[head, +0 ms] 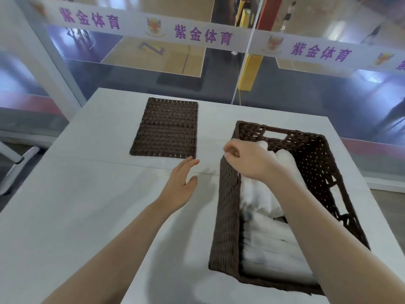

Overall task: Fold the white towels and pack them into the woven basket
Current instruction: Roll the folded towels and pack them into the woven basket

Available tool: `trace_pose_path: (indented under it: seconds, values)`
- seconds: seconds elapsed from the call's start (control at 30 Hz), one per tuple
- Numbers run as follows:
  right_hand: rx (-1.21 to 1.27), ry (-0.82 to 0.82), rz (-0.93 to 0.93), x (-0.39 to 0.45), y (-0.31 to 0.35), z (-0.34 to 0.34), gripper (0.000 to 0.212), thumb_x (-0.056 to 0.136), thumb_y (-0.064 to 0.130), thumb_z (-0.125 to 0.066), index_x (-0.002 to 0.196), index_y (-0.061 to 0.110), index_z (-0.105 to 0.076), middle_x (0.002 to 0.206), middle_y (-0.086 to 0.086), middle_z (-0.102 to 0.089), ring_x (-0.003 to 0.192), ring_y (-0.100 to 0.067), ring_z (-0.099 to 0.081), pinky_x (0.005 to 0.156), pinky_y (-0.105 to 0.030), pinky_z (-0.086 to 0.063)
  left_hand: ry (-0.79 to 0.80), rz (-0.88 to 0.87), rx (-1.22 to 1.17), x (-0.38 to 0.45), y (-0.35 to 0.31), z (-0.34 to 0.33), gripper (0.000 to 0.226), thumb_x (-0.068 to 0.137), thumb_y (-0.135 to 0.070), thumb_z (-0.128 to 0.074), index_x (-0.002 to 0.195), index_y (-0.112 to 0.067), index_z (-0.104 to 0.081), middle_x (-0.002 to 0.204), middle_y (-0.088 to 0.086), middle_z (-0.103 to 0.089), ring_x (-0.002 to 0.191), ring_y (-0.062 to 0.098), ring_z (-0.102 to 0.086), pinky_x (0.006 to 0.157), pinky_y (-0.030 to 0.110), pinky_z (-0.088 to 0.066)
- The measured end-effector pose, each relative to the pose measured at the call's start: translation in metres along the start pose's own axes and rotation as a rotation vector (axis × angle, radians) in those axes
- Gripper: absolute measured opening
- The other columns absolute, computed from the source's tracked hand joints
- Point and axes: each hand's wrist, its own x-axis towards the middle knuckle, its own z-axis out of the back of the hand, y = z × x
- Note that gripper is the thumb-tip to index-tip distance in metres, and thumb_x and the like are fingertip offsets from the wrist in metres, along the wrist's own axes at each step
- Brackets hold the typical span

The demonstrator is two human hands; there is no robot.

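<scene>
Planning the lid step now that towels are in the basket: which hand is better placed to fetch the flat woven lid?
Probably the left hand: open, on the lid side. The right hand is over the basket rim.

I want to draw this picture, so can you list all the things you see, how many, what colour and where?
woven basket: one, dark brown, right side of the table
white towels: several, exact count unclear, white, folded and rolled inside the basket
woven lid: one, dark brown, flat on the table, far left of the basket
table: one, white, under everything
left hand: one, open, fingers straight, over the table beside the basket
right hand: one, fingers curled, at the basket's left rim
</scene>
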Motion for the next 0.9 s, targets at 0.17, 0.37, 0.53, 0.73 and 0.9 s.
trace_pose_path:
  seconds: [0.17,0.37,0.53,0.73,0.9]
  values:
    - [-0.084,0.190,0.087,0.075,0.046,-0.063,0.035,0.099,0.032,-0.045,0.131,0.019,-0.051,0.126,-0.001,-0.058,0.107,-0.020,-0.056,0.091,-0.037,-0.048,0.005,0.146,0.155,0.013,0.070,0.065,0.050,0.096,-0.013,-0.052,0.144,-0.022,-0.041,0.156,-0.001,-0.031,0.144,0.018,-0.025,0.117,0.034,-0.023]
    - [-0.096,0.406,-0.071,0.159,0.065,-0.141,0.046,0.097,0.031,-0.046,0.141,0.017,-0.041,0.143,-0.007,-0.045,0.123,-0.026,-0.048,0.101,-0.039,-0.043,0.078,0.385,0.277,0.042,0.140,0.124,0.054,0.095,-0.013,-0.049,0.148,-0.015,-0.036,0.156,0.005,-0.031,0.143,0.027,-0.025,0.114,0.035,-0.022]
    - [0.113,0.356,-0.337,0.201,0.046,-0.189,0.057,0.094,0.028,-0.047,0.145,0.010,-0.031,0.144,-0.016,-0.041,0.127,-0.034,-0.044,0.105,-0.041,-0.040,0.093,0.518,0.238,0.074,0.184,0.146,0.059,0.093,-0.014,-0.048,0.150,-0.015,-0.031,0.156,0.004,-0.029,0.140,0.027,-0.032,0.108,0.036,-0.034]
    - [0.286,0.096,-0.525,0.236,0.024,-0.219,0.060,0.091,0.018,-0.054,0.146,0.009,-0.032,0.141,-0.017,-0.043,0.128,-0.035,-0.045,0.103,-0.035,-0.038,-0.056,0.645,-0.035,0.118,0.217,0.154,0.065,0.094,-0.015,-0.047,0.154,-0.017,-0.022,0.156,0.005,-0.030,0.135,0.025,-0.039,0.093,0.030,-0.035]
    - [0.403,0.012,-0.570,0.251,0.008,-0.226,0.052,0.088,0.018,-0.056,0.138,0.009,-0.043,0.130,-0.015,-0.051,0.114,-0.033,-0.055,0.098,-0.041,-0.047,-0.124,0.691,-0.131,0.149,0.228,0.149,0.064,0.096,-0.017,-0.048,0.154,-0.011,-0.020,0.152,0.006,-0.036,0.133,0.025,-0.040,0.100,0.032,-0.033]
